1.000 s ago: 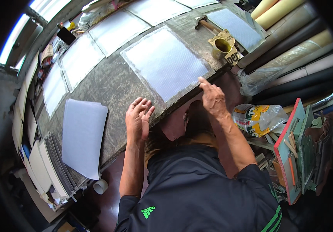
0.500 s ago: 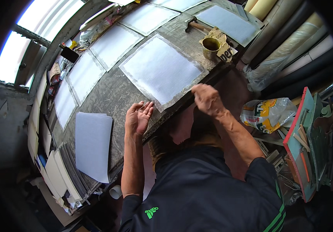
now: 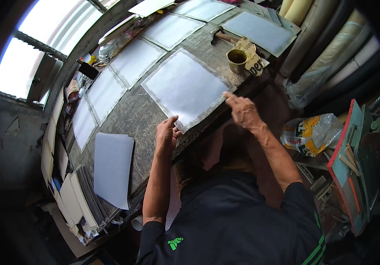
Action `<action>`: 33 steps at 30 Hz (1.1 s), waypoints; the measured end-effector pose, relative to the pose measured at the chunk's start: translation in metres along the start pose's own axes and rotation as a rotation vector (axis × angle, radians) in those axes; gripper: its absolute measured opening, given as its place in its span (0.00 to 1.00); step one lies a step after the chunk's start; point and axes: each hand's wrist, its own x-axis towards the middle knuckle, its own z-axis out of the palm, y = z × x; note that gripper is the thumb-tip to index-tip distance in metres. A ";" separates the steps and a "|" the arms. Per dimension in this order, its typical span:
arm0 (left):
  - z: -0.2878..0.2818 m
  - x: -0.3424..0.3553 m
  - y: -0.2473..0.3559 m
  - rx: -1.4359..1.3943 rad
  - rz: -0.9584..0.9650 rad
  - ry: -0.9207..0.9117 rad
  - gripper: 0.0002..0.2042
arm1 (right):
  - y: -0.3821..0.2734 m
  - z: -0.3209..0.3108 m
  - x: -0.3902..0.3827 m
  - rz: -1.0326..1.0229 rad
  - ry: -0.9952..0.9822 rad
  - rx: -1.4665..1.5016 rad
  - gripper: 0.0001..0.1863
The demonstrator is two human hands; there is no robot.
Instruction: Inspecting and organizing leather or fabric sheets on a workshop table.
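Note:
A white square sheet with a greyish border (image 3: 187,88) lies on the dark worktable, its near edge along the table's front. My left hand (image 3: 168,134) pinches its near left corner, the thumb on top; the sheet bends slightly there. At the sheet's right corner is my right hand (image 3: 244,114), closed, with thumb and forefinger at the edge; the other fingers curl under and are partly hidden. Beyond the right corner stands an open tin (image 3: 237,58) with a yellowish, smeared inside, next to a torn piece of brown printed cardboard (image 3: 255,62).
Similar bordered sheets (image 3: 138,62) line the table's far side. A stack of pale grey sheets (image 3: 114,170) lies at left, beside upright boards (image 3: 73,198). A hammer (image 3: 223,36) rests near the tin. Material rolls (image 3: 327,48) and a plastic bag (image 3: 311,134) are at right.
My left hand has gone from open, palm up beside the sheet, to pinching its near left corner. My right hand has come to the right corner. The view has shifted slightly.

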 end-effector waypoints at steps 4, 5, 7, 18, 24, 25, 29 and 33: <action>0.027 0.000 0.001 -0.011 0.019 0.055 0.16 | 0.028 -0.014 0.008 0.037 0.095 -0.115 0.19; 0.020 0.003 0.002 0.045 0.007 0.049 0.17 | 0.018 -0.016 0.012 0.031 0.121 -0.110 0.18; 0.018 0.005 -0.001 0.037 0.023 0.092 0.17 | -0.005 -0.023 0.019 -0.054 0.177 -0.081 0.18; 0.033 -0.019 0.050 -0.207 -0.032 -0.060 0.17 | -0.039 -0.005 0.069 -0.093 0.217 -0.201 0.09; 0.047 -0.034 0.104 -0.340 -0.058 -0.161 0.25 | -0.033 -0.087 0.119 -0.091 0.099 -0.171 0.07; 0.044 -0.041 0.115 -0.338 -0.050 -0.134 0.26 | -0.039 -0.100 0.134 -0.113 0.052 -0.154 0.08; 0.041 -0.077 0.157 -0.370 -0.028 -0.109 0.25 | -0.067 -0.167 0.199 -0.162 -0.136 -0.014 0.11; 0.035 -0.112 0.202 -0.424 0.125 -0.073 0.25 | -0.105 -0.224 0.261 -0.292 -0.263 0.069 0.15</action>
